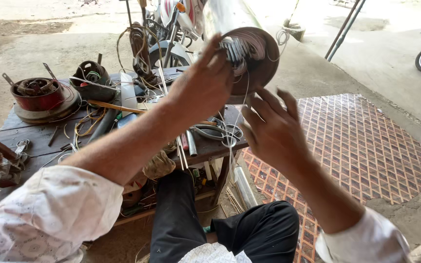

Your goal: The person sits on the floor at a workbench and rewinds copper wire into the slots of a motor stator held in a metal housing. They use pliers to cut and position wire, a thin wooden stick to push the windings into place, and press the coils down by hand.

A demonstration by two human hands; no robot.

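At the bottom of the frame sit the person's black-trousered knees (pixel 220 229), with white patterned sleeves at the lower left and lower right corners. Rising from the lower right, the right hand (pixel 271 129) is at centre frame with its fingers spread and released, gripping nothing, just below a shiny metal cylinder (pixel 242 44). The left hand (pixel 203 83), reaching from the lower left, has its fingers curled onto the cylinder's near rim, grasping it and holding it up in the upper centre of the frame; the open end shows copper windings and slots inside. Thin wires hang from that end down between the hands. Behind and below the hands a dark wooden workbench (pixel 25 131) fills the left half, cluttered with tools, a red round motor part (pixel 37 95) at upper left and pliers (pixel 210 131) near its right edge. A red patterned mat (pixel 366 146) lies at right, and a motorcycle (pixel 176 24) stands at the top.
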